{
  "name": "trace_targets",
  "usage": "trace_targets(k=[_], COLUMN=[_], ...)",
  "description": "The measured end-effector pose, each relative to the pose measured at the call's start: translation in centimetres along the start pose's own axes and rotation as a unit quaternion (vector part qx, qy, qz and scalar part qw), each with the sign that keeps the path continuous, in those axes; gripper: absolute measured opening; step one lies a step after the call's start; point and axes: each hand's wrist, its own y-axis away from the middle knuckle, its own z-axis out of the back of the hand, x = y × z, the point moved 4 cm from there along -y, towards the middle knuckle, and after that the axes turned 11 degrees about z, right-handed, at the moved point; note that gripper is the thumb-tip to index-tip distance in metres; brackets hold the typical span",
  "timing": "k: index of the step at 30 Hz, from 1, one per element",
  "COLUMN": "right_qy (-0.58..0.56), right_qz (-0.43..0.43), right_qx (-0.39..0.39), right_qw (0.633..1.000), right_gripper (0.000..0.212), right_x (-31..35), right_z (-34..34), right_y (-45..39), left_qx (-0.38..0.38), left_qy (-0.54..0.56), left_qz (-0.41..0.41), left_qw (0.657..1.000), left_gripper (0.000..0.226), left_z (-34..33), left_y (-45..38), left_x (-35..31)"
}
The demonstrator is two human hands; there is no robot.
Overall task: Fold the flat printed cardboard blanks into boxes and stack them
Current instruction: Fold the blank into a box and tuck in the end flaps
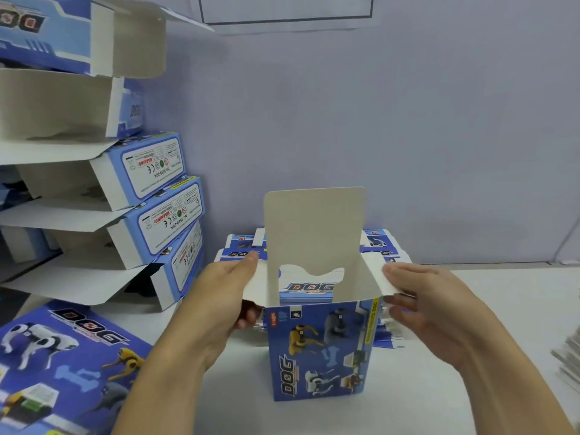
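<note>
A blue printed "DOG" box [317, 350] stands upright on the white table, its top open and a tall grey-white flap [314, 227] sticking straight up at the back. My left hand [216, 299] pinches the left side flap [255, 285] between thumb and fingers. My right hand [430, 306] holds the right side flap [381, 274] the same way. Behind the box lies a low pile of flat blanks [243, 246]. At the left rises a stack of folded boxes [157, 189] lying on their sides with open flaps.
A flat printed blank or box face [62, 365] lies at the near left. A stack of pale sheets [569, 362] sits at the right edge. A lilac wall [408, 136] closes the back. Bare white table [486, 287] shows to the right of the box.
</note>
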Motion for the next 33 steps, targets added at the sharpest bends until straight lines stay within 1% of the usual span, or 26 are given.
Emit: trace_targets(k=[2, 3, 7, 9, 11, 14, 17, 19, 23, 27, 30, 33], right_qy=[-0.049, -0.069, -0.12, -0.134, -0.111, -0.021, 0.003, -0.025, -0.1, -0.115, -0.126, -0.137], right_qz=[-0.019, -0.025, -0.026, -0.007, 0.022, 0.069, 0.095, 0.088, 0.031, -0.005, -0.017, -0.003], right_qx=[0.01, 0.013, 0.02, 0.014, 0.001, -0.006, -0.007, 0.012, 0.029, 0.066, 0.072, 0.067], right_qw=[0.999, 0.997, 0.992, 0.991, 0.994, 0.997, 0.995, 0.996, 0.994, 0.991, 0.989, 0.988], right_gripper=[0.019, 0.021, 0.027, 0.026, 0.024, 0.025, 0.02, 0.02, 0.019, 0.031, 0.037, 0.036], right_x=[-0.9, -1.3, -1.6, -1.2, -0.8, -0.5, -0.3, -0.4, -1.1, -1.7, -2.0, -2.1], right_z=[-0.5, -0.7, -0.8, -0.7, -0.7, -0.9, -1.1, -1.2, -1.4, -1.4, -1.4, -1.4], right_y=[-0.3, -0.4, -0.7, -0.6, -0.6, -0.7, -0.6, -0.6, -0.8, -0.8, -0.8, -0.8], left_qx=[0.02, 0.022, -0.017, -0.001, 0.033, 0.071, 0.079, 0.079, 0.077, 0.071, 0.067, 0.103], left_qy=[0.055, 0.066, 0.007, 0.007, 0.005, -0.025, -0.035, -0.011, 0.08, 0.164, 0.16, 0.142], left_qz=[0.016, 0.018, 0.004, 0.004, 0.012, 0.018, 0.017, 0.023, 0.056, 0.081, 0.071, 0.049], left_qw=[0.998, 0.997, 1.0, 1.0, 0.999, 0.997, 0.996, 0.997, 0.992, 0.981, 0.982, 0.983], left_gripper=[0.038, 0.039, 0.046, 0.042, 0.037, 0.03, 0.025, 0.022, 0.024, 0.021, 0.023, 0.033], left_z=[-0.3, -0.5, 0.0, 0.2, -0.1, -0.4, 0.1, 0.3, -0.1, -0.5, -0.4, -0.2], left_y=[-0.2, -0.3, -0.3, 0.2, 0.9, 1.7, 1.9, 1.7, 0.6, -0.1, -0.4, -0.4], left_x=[0.6, 0.8, 0.6, 0.2, -0.4, -1.0, -1.2, -1.0, 0.0, 0.7, 1.0, 1.3])
